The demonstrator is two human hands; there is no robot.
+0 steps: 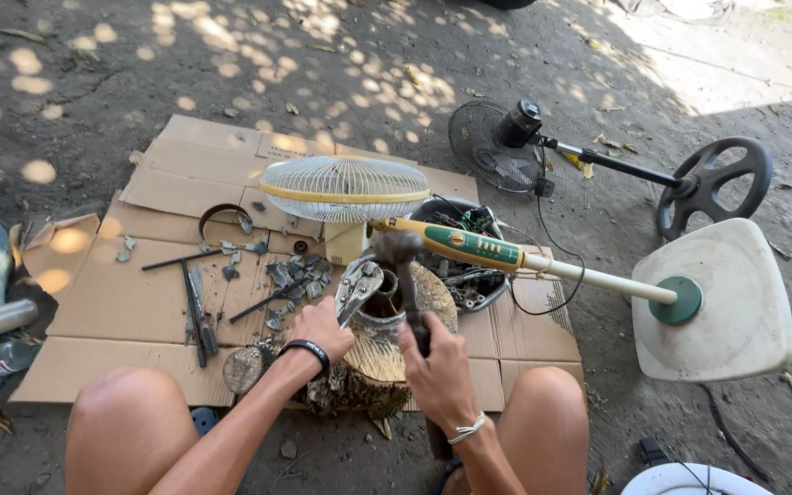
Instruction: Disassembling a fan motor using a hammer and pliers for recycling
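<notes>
Working left to right, I see one flattened cardboard sheet (139, 302) scattered with loose metal scraps and two long hand tools (199, 312). My left hand (321, 328) is closed around locking pliers (356, 289) clamped on a metal part (382, 307) atop one wood stump (387, 353). My right hand (437, 367) grips one hammer (401, 252), head blurred above that part. Behind lies one cream fan (346, 188) with its square base (717, 302) at right; one black fan (506, 142) lies farther back.
</notes>
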